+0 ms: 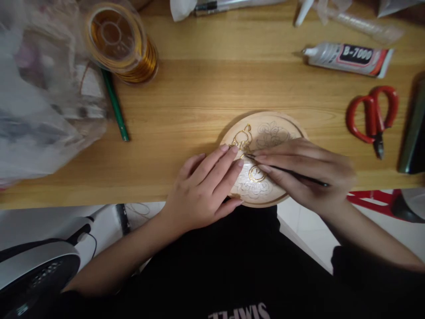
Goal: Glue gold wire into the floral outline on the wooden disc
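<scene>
A round wooden plate (pixel 265 116) lies at the table's front edge, its face marked with pencilled flower outlines. Gold wire (pixel 257 174) forms a small spiral on it, and a gold wire figure (pixel 243 138) sits towards its upper left. My left hand (pixel 204 192) rests on the plate's left side with fingers stretched out, the fingertips beside the wire. Closed around dark, slim tweezers (pixel 310 179), my right hand (pixel 317 164) leans over the plate's right side. The tweezers' tips meet a short bit of gold wire near my left fingertips; whether they grip it is unclear.
A spool of gold wire (pixel 146 62) and a green pencil (pixel 114 106) lie at left, beside plastic bags (pixel 40 110). At right are a B-7000 glue tube (pixel 348 57), red-handled cutters (pixel 373 117) and a dark object (pixel 413 128). A pen (pixel 229 5) lies at the back.
</scene>
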A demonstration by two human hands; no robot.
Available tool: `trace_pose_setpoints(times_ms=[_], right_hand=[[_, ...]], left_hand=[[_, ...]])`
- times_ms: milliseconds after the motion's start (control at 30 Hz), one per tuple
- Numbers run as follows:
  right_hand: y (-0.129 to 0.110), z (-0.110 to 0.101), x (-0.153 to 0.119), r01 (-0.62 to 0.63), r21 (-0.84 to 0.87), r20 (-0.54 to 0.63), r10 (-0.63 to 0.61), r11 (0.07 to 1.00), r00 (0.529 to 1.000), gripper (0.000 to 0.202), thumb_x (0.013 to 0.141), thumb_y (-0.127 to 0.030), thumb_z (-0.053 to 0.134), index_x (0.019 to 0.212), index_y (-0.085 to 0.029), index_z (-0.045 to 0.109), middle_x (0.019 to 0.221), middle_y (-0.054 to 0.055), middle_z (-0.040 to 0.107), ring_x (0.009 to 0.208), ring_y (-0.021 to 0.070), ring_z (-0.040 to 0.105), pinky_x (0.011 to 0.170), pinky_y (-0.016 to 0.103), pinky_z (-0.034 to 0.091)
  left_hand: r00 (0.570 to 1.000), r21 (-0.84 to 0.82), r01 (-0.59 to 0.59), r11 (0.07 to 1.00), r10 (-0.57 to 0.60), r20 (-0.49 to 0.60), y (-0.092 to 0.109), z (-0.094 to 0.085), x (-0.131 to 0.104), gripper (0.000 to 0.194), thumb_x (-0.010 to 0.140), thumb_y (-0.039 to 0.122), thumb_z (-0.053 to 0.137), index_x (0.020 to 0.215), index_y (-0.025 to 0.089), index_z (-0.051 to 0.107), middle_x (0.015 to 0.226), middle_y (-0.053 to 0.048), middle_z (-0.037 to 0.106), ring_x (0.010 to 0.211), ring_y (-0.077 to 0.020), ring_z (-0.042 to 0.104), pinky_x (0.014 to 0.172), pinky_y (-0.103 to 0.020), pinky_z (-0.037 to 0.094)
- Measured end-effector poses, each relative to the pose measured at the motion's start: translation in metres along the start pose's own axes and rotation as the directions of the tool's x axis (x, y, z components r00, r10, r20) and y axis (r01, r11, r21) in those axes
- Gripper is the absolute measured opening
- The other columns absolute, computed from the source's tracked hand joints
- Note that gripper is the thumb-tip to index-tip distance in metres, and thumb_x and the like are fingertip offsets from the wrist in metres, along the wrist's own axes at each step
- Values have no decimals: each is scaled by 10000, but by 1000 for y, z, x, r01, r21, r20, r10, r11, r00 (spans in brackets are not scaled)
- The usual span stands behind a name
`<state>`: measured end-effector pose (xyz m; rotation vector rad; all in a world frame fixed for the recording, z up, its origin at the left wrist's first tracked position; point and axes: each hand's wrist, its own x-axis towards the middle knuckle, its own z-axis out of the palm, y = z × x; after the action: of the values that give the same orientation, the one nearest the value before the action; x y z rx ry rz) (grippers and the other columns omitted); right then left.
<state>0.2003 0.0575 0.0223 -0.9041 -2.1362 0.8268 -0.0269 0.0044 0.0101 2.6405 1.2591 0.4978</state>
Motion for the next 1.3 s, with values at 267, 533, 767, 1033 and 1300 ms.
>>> trace_pose_setpoints(times_ms=[267, 533, 767, 1033, 1300], right_hand=[[-2, -1, 2, 2, -19, -15, -2, 1000, 1000, 276, 784, -37, 727, 1030, -162, 740, 957, 104, 776, 898, 205, 747, 766, 353, 617], [-3, -3, 0, 46, -61, -32, -47, 997, 998, 360, 769, -4, 735, 1086, -173, 718, 944, 111, 772, 900, 194, 740, 769, 342, 612], [-5, -1, 0, 24, -75, -44, -27, 997, 999, 283, 769, -9, 745, 1022, -133, 717, 895, 135, 767, 871, 188, 737, 755, 337, 611], [-24, 15, -7, -223, -92, -201, 202, 970, 959, 241, 813, -61, 718, 1005, -205, 730, 926, 44, 773, 865, 160, 737, 786, 313, 620], [-42, 42, -18, -405, -186, -422, 299, 895, 856, 239, 828, -113, 714, 1024, -247, 741, 983, 13, 774, 925, 182, 743, 852, 339, 628]], left_hand=[[1000, -7, -1, 1000, 1, -6, 0, 0, 0, 561, 970, 505, 496, 1322, 80, 593, 1407, -158, 595, 1299, -288, 552, 1003, -413, 405], [1000, -11, -5, 1000, 5, -5, 0, 0, 0, 561, 966, 496, 508, 1321, 69, 590, 1399, -164, 601, 1294, -294, 556, 996, -421, 414], [1000, -12, 1, 1000, -1, -1, 0, 0, 0, 549, 969, 490, 507, 1324, 79, 588, 1401, -158, 601, 1297, -288, 555, 1004, -415, 401], [1000, -13, -4, 1000, 4, -13, -1, 1, 0, 520, 962, 462, 523, 1310, 84, 604, 1393, -158, 607, 1292, -289, 560, 991, -411, 394], [1000, -11, 4, 1000, -5, -16, 0, 1, 0, 527, 955, 459, 527, 1317, 84, 601, 1401, -155, 602, 1292, -293, 556, 993, -414, 391]])
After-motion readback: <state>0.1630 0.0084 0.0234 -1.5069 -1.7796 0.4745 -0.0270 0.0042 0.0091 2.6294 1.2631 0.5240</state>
